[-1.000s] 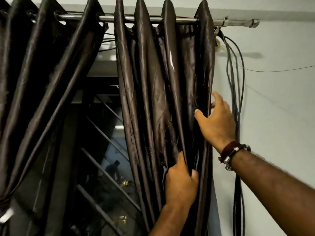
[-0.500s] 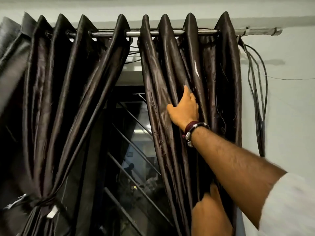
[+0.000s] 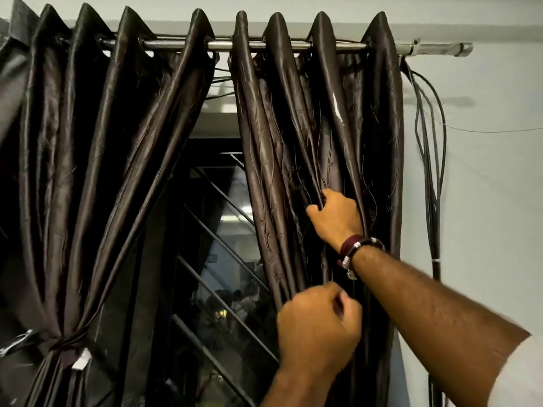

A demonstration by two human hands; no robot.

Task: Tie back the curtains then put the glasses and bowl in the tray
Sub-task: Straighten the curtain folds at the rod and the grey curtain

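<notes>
Two dark brown satin curtains are hung by eyelets on a metal rod [image 3: 264,45] running across the top, approx 10 to 2 o'clock. The left curtain [image 3: 97,171], filling the 9 o'clock side, is gathered in low at approx 8 o'clock by a tie-back [image 3: 63,342], w/ a white tag [image 3: 80,355] just below the knot. The right curtain [image 3: 282,136], centre to approx 2 o'clock, hangs in loose folds, untied. The right hand [image 3: 338,218], just right of centre, is seen w/ fingers [image 3: 316,210] curled into a fold of the right curtain, gripping the fabric; a maroon and black bracelet w/ silver beads [image 3: 355,251] is worn at the wrist. The left hand [image 3: 318,327], at approx 5 o'clock, is blurred; its fingers are curled in against the same curtain lower down, but whether fabric is pinched cannot be told. Between the curtains a window w/ slanted metal bars [image 3: 217,304] is shown. At 3 o'clock a bundle of dark cables [image 3: 435,171] hangs down the pale wall [image 3: 493,201] from the rod end. Glasses, bowl and tray are out of view.
</notes>
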